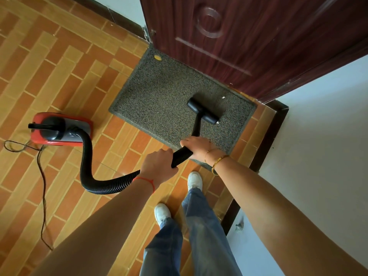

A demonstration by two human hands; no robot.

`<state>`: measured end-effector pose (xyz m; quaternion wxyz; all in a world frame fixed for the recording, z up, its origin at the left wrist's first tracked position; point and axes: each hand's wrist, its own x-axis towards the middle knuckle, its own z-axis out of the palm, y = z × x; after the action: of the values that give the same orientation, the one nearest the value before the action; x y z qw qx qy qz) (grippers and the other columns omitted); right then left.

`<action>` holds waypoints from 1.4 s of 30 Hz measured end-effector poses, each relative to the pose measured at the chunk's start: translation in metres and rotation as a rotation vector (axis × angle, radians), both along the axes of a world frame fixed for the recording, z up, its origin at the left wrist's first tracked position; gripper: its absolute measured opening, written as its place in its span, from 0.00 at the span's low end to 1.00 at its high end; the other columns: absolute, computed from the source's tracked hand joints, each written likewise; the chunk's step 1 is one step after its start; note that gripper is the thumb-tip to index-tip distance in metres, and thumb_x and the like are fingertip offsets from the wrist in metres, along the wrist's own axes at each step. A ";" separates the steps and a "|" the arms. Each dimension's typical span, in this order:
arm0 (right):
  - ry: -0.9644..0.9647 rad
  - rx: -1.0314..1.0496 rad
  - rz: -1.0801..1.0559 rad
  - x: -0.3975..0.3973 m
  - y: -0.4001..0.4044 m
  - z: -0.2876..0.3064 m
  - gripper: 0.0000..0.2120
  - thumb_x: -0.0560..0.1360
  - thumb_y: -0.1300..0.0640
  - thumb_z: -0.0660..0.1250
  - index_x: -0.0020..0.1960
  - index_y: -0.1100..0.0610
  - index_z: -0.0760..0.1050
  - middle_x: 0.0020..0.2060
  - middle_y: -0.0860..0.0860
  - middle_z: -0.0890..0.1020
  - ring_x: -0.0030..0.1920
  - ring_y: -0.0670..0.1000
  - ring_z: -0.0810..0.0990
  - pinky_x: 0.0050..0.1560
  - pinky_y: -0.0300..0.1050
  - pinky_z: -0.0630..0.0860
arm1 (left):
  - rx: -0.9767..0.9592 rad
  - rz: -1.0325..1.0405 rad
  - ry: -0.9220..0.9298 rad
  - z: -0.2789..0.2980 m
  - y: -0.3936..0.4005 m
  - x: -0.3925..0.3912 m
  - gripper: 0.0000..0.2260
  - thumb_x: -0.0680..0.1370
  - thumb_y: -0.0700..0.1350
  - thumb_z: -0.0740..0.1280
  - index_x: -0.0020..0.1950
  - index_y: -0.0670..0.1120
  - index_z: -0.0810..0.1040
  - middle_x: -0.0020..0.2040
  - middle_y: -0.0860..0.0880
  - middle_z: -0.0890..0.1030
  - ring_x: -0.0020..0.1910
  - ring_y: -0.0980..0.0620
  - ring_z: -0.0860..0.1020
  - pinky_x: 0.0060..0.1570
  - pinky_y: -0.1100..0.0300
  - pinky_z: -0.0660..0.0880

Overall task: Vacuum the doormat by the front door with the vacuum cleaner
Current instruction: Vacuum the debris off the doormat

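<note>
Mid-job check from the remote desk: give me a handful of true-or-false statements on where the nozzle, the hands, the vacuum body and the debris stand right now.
1. The floor nozzle rests on the doormat. True.
2. Only the right hand holds the hose. False: the left hand grips the ribbed hose too, just behind the right.
3. The red vacuum cleaner body sits on the doormat. False: it stands on the tiled floor, left of the mat.
4. A yellow scrap lies at the mat's far corner, near the door. True.
5. The mat is free of debris. False: the yellow scrap and small white bits remain.
</note>
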<state>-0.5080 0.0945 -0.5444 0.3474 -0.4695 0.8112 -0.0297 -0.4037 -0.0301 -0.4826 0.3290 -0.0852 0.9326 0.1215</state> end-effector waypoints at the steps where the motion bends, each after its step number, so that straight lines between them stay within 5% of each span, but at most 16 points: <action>1: -0.005 -0.009 -0.008 0.009 -0.001 0.001 0.09 0.77 0.54 0.64 0.54 0.58 0.70 0.53 0.51 0.78 0.55 0.52 0.77 0.44 0.43 0.69 | 0.001 -0.007 -0.001 0.001 -0.002 0.008 0.13 0.75 0.50 0.63 0.57 0.46 0.73 0.37 0.51 0.71 0.34 0.48 0.72 0.33 0.58 0.69; 20: -0.004 -0.014 -0.058 0.114 -0.002 0.006 0.10 0.78 0.57 0.63 0.58 0.59 0.70 0.56 0.53 0.77 0.57 0.53 0.77 0.51 0.47 0.75 | -0.015 -0.117 0.009 0.003 -0.012 0.105 0.14 0.76 0.51 0.62 0.58 0.46 0.73 0.32 0.53 0.65 0.34 0.49 0.72 0.31 0.58 0.67; 42: 0.025 -0.007 0.033 -0.067 0.069 -0.012 0.14 0.75 0.62 0.67 0.58 0.58 0.70 0.58 0.53 0.76 0.62 0.53 0.73 0.58 0.48 0.72 | 0.020 0.000 0.049 -0.016 0.068 -0.058 0.12 0.77 0.50 0.63 0.57 0.44 0.71 0.38 0.51 0.72 0.37 0.48 0.77 0.33 0.58 0.69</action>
<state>-0.5746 0.1633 -0.5565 0.3360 -0.4844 0.8075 -0.0207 -0.4621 0.0377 -0.4984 0.3067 -0.0787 0.9392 0.1329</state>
